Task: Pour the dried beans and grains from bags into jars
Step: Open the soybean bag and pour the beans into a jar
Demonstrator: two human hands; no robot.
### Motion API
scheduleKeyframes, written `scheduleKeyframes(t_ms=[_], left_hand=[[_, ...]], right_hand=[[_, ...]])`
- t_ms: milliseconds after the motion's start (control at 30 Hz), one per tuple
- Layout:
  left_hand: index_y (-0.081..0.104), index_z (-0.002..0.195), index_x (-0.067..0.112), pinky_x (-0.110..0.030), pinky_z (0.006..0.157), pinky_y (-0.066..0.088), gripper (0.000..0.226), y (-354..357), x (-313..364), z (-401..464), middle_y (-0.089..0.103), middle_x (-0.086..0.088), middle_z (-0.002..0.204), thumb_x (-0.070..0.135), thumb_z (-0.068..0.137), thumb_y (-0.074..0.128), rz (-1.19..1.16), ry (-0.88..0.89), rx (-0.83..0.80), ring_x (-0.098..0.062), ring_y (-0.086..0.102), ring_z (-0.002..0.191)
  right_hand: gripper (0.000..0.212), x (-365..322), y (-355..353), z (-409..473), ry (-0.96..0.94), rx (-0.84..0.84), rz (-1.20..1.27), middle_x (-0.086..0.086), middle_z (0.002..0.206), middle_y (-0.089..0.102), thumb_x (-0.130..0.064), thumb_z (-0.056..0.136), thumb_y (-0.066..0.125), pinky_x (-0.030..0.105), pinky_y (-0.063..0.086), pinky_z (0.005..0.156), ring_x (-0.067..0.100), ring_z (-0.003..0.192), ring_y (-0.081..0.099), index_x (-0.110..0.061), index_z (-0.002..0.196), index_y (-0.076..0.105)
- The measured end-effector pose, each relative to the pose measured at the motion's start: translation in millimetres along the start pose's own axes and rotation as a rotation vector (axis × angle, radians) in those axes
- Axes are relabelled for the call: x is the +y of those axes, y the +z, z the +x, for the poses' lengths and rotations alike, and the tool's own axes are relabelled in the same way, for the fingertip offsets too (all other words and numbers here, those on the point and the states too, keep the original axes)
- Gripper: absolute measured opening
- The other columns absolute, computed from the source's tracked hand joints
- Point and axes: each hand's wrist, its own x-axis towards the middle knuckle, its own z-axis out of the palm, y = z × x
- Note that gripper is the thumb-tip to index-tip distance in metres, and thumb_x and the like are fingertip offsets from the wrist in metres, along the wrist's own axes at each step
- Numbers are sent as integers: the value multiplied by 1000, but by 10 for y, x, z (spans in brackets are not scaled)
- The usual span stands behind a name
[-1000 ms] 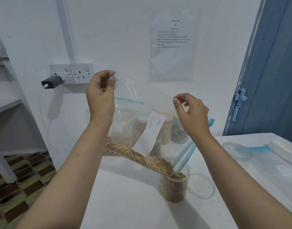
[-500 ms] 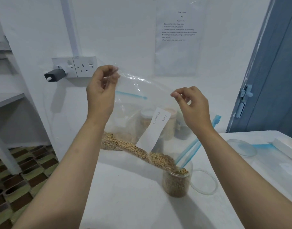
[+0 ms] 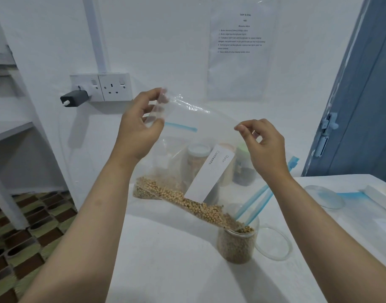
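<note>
- Clear plastic bag (image 3: 194, 132) hangs tilted, its mouth in the open jar (image 3: 237, 241) at 5 o'clock on the table (image 3: 165, 259).
- Left hand (image 3: 139, 125) pinches the bag's raised corner; right hand (image 3: 262, 147) pinches its top edge.
- Beans (image 3: 187, 200) lie along the lower fold, so lifting the left corner higher would likely feed them down steadily.
- Keeping the mouth inside the rim should prevent spills.

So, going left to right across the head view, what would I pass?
Black plug adapter → wall socket → left hand → white bag label → right hand → clear lid on the table → blue door.
</note>
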Motion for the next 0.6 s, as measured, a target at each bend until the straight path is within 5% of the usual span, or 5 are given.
scheduleKeyframes(t_ms=[400, 600], left_hand=[[59, 121, 40, -24, 94, 50, 44, 20, 17, 159, 60, 24, 120, 4, 94, 59, -12, 52, 16, -6, 60, 95], [58, 120, 40, -26, 92, 50, 47, 5, 19, 195, 62, 13, 121, 2, 92, 60, -31, 82, 7, -9, 60, 94]], right_hand=[[10, 30, -38, 94, 2, 55, 15, -5, 91, 63, -28, 97, 62, 15, 40, 74, 3, 79, 51, -29, 92, 70], [10, 48, -42, 117, -1, 65, 20, -3, 93, 64, -28, 97, 62, 13, 39, 75, 1, 78, 51, -30, 91, 69]])
